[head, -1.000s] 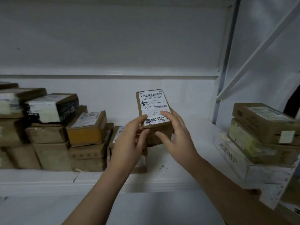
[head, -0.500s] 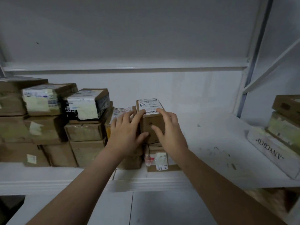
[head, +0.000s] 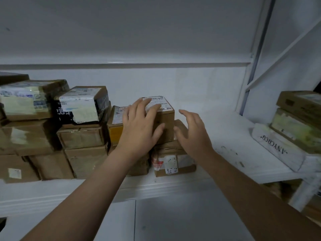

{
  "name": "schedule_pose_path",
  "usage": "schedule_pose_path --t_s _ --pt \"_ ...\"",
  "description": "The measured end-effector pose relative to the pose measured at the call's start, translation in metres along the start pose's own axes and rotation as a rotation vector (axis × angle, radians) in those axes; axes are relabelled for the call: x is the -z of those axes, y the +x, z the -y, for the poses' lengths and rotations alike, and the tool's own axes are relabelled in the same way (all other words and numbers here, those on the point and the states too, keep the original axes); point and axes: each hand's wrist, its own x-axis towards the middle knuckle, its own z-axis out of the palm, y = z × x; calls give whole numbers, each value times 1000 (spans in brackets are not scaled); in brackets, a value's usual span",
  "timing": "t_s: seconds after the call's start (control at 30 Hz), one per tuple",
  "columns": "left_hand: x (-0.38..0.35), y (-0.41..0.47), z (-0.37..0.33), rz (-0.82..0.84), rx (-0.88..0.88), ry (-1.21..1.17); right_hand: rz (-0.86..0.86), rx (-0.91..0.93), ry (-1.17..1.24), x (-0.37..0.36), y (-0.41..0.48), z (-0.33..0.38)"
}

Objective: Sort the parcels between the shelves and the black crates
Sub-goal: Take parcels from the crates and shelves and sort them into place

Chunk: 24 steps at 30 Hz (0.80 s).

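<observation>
Resting a small cardboard parcel (head: 163,117) on top of a stack on a white shelf (head: 225,136), two bare hands at its sides.

From the left, taped brown boxes (head: 52,129) stand stacked along the shelf. Next, the left hand (head: 140,126) lies spread and flat over the parcel's labelled top and front, fingers pressing but not curled around it. The parcel sits upright on a larger labelled box (head: 172,159). Just to its right, the right hand (head: 191,134) is open, fingers spread, clear of the parcel and holding nothing. Further right, more boxes (head: 298,119) sit on a neighbouring shelf. The parcel looks light and stiff, its tape probably slick; gripping its two bare cardboard sides would seem the surest hold.
</observation>
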Motion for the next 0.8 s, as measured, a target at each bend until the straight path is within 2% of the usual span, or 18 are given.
schedule_pose_path --t_s 0.17,0.43,0.67,0.8 --pt "-10 6 -41 6 -85 -139 -76 49 -130 43 -10 -25" --pt "-67 15 -143 72 -187 -346 -210 -85 -336 144 -43 -92" --pt "-115 33 -250 244 -210 -646 -240 -335 -528 244 -66 -162" --pt "-139 46 -308 310 -154 -781 -235 -460 -509 287 -65 -197"
